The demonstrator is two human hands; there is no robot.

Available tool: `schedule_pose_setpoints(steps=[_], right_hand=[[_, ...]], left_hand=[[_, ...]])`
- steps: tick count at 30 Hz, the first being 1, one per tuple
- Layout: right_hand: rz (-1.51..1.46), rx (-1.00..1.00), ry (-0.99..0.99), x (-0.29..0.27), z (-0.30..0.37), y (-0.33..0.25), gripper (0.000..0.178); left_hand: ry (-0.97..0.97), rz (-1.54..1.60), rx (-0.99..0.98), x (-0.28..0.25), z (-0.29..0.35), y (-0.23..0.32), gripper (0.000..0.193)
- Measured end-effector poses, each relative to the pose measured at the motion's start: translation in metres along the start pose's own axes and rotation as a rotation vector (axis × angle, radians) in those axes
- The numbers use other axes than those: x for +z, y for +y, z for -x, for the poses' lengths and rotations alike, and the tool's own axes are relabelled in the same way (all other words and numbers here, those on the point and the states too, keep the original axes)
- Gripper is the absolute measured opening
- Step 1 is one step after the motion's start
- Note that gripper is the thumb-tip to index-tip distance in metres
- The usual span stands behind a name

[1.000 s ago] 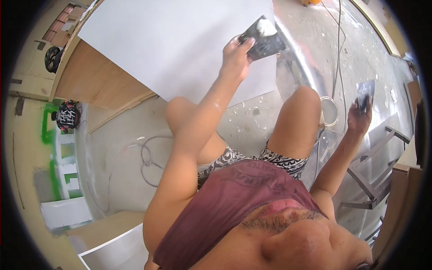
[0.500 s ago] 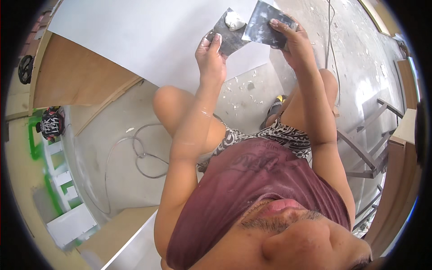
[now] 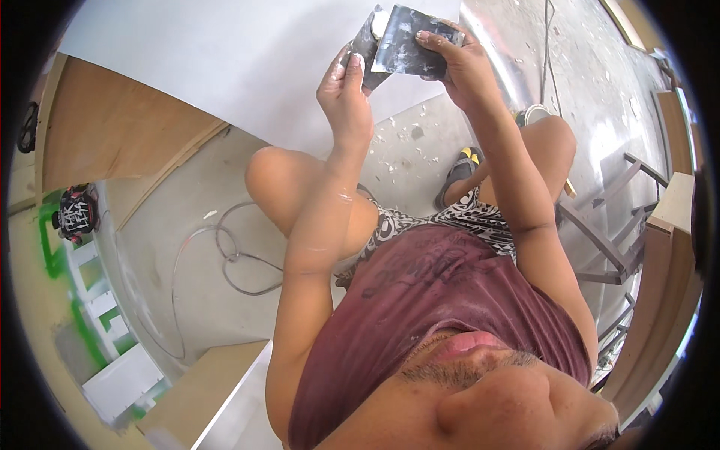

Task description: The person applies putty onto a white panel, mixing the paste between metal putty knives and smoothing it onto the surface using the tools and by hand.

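both hands [image 3: 405,71] now together, flat smeared blades [image 3: 409,49]

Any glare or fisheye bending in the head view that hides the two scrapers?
Head view: strong glare washes out the floor at upper right; the white board is bright but readable. Fisheye curves edges near the rim. Left hand and right hand show sharply, each holding a smeared blade, the two blades overlapping.
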State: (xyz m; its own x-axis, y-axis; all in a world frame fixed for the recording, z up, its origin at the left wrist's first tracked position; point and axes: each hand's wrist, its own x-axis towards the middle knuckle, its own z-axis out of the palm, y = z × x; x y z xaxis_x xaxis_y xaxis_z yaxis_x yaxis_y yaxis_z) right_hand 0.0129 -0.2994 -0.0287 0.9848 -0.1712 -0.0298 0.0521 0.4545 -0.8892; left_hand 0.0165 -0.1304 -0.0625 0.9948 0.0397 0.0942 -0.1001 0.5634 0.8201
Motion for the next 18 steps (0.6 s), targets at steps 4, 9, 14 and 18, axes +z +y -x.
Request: schedule_pose_setpoints(steps=[4, 9, 14, 18], right_hand=[[-0.002, -0.028, 0.006, 0.002, -0.003, 0.005, 0.043], [0.050, -0.039, 0.023, 0.008, -0.004, -0.004, 0.045], [0.029, 0.029, 0.034, 0.010, -0.018, 0.000, 0.043], [0.350, -0.592, 0.085, 0.021, -0.063, -0.073, 0.039]], left_hand=[[-0.060, -0.124, 0.013, -0.002, 0.001, 0.002, 0.032], [-0.105, -0.429, 0.045, 0.001, 0.005, 0.018, 0.035], [-0.149, -0.630, 0.126, -0.011, 0.011, 0.023, 0.038], [-0.038, -0.476, 0.036, -0.019, 0.015, 0.021, 0.039]])
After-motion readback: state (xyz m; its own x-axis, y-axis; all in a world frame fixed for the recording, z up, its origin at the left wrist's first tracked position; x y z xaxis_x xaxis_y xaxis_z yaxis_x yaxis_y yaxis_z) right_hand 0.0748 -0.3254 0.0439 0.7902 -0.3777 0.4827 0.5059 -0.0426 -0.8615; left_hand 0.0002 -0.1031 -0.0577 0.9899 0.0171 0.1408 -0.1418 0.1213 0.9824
